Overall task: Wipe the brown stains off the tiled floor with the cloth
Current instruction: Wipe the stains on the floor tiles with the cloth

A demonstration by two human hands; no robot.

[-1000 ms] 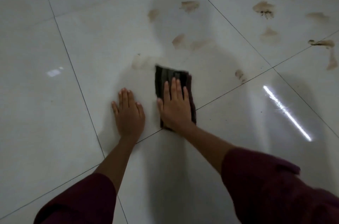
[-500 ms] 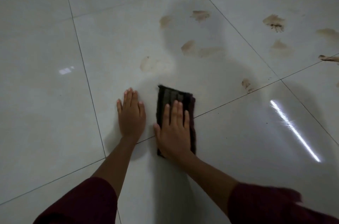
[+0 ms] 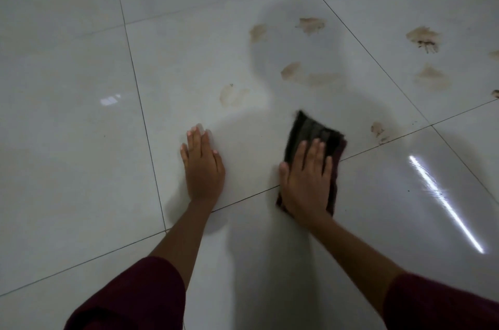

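Brown stains (image 3: 310,25) lie unwiped ahead of my right grip (image 3: 306,181), which presses flat on the dark cloth (image 3: 314,131), while my left grip (image 3: 203,165) rests open on the tiled floor (image 3: 67,140).

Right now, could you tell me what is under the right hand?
The dark cloth lies flat under the right hand. Whether a stain lies beneath the cloth cannot be seen.

Light streak (image 3: 445,202) reflection, maroon sleeves (image 3: 129,300)
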